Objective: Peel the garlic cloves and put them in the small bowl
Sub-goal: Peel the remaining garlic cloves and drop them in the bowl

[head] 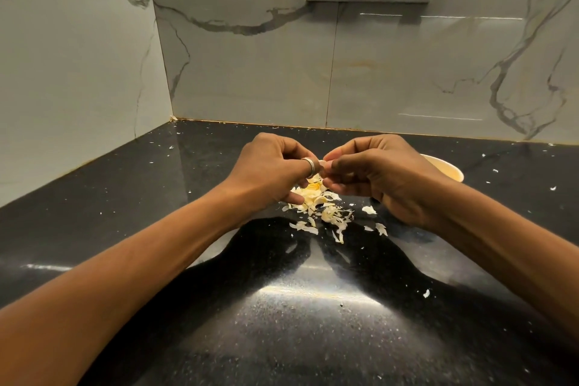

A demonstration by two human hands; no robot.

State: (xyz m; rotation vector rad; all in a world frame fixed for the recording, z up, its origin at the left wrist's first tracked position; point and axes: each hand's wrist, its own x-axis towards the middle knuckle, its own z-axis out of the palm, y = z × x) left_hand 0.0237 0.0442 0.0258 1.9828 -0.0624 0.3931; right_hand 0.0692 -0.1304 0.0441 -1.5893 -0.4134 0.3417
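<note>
**At the centre of the frame: one clove, two pinches**

At the very middle of the picture the fingertips (pixel 332 160) of both hands meet on a garlic clove (pixel 322 164), of which only a pale sliver shows between them. The left hand (pixel 269 172), a ring (pixel 308 167) on one finger, pinches it from the left with its fingers curled in. The right hand (pixel 376 178) pinches from the right in the same way. Whether skin remains on the clove I cannot tell.

Directly below the hands lies a heap of papery peels (pixel 316 207), with stray flakes scattered over the dark countertop (pixel 156 197). The small bowl (pixel 446 166) stands right of centre, half hidden behind the right hand; its contents are out of sight.

The step in hand looks like stripping the skin. To do it well, the left hand should hold the clove steady while the right catches a loose edge with a nail and pulls along its length, letting the peel drop onto the heap and not into the bowl. The bare clove then needs only a short carry to the right.
</note>
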